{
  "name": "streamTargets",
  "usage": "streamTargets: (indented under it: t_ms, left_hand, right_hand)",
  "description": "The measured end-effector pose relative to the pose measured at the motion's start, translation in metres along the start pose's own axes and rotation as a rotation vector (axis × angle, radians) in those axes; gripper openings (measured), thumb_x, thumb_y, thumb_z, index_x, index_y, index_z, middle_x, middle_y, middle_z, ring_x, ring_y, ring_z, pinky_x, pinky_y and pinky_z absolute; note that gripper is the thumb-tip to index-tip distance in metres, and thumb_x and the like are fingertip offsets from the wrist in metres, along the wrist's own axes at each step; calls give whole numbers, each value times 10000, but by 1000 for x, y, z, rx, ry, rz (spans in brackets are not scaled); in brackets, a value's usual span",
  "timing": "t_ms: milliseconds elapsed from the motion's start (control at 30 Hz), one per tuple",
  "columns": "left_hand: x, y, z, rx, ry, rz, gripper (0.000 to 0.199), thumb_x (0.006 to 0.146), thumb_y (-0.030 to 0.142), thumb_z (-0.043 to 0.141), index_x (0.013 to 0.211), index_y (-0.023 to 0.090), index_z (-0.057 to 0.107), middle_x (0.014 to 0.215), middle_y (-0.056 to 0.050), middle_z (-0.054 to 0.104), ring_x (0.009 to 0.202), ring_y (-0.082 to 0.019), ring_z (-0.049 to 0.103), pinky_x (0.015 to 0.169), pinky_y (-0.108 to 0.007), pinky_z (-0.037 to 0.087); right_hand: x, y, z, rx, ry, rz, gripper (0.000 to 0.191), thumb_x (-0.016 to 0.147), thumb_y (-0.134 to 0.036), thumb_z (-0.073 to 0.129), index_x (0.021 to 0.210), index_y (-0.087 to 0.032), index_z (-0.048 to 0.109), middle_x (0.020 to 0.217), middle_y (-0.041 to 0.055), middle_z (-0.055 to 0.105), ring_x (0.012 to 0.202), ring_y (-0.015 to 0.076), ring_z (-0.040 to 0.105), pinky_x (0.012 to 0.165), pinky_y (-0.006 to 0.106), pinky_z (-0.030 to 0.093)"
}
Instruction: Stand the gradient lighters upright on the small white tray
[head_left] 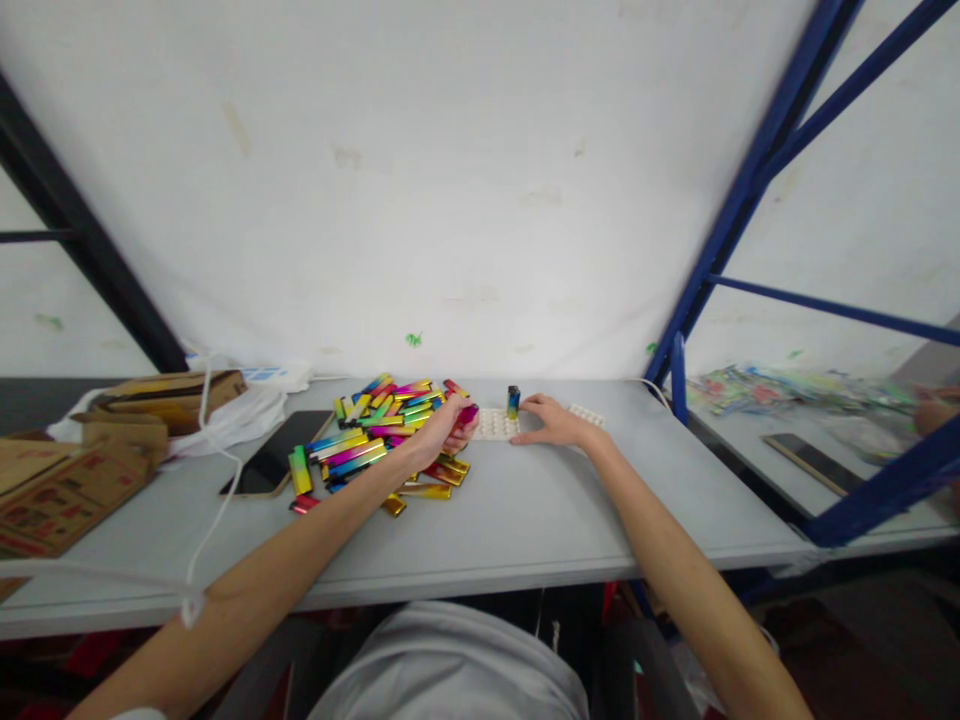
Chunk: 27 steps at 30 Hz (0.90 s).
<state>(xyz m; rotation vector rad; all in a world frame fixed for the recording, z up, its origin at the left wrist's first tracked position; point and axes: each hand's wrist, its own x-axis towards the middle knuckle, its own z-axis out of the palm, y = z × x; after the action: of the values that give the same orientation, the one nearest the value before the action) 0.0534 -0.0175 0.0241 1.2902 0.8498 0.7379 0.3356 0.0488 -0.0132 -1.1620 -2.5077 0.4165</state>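
Note:
My left hand [445, 430] is closed around a magenta lighter [468, 414], at the right side of a loose pile of shiny multicoloured lighters [352, 455]. Just right of that hand lies a white tray with rows of small holes [493, 425]. One blue and yellow lighter [514, 402] with a black top stands upright at the tray's far right corner. My right hand [555, 422] rests at the tray's right edge, thumb and forefinger spread apart and nothing seen between them. A second white holed piece [586, 414] is partly hidden behind my right hand.
A dark phone [279, 455] lies left of the pile, near opened cardboard boxes [82, 480] and a white cable [217, 520]. To the right, a blue metal frame [739, 215] separates another table with a phone [814, 462], plastic packets [780, 395] and another person's blurred hand [934, 410].

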Motion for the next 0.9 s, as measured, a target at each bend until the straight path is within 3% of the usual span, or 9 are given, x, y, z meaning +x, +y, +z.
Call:
streamTargets:
  t_ms: [267,667,900]
  left_hand:
    - [1,0,1,-53,28,-15,450,896,543,474,592,228,371,550,87,213,422,-60,123,386,-185,95]
    - [-1,0,6,-28,22,37,532,939,644,446,621,222,391,549,90,212,419,-57,131,392,-176,105]
    - [-3,2,5,-19,66,12,447,930,549,424,625,225,387,550,90,206,423,-67,128,396,-183,109]
  right_hand:
    - [1,4,3,-1,13,-4,774,799,-653,851,1404,-200,684,1399,181,606,1296,346,591,1165,497,449]
    - [0,0,1,-16,-8,10,776,816,-636,844,1424,-188,668,1408,189,600,1312,347,580,1183,498,435]
    - [0,0,1,-20,-12,10,792,817,-644,837,1429,-172,663,1414,196,591,1310,341,579,1183,481,438]
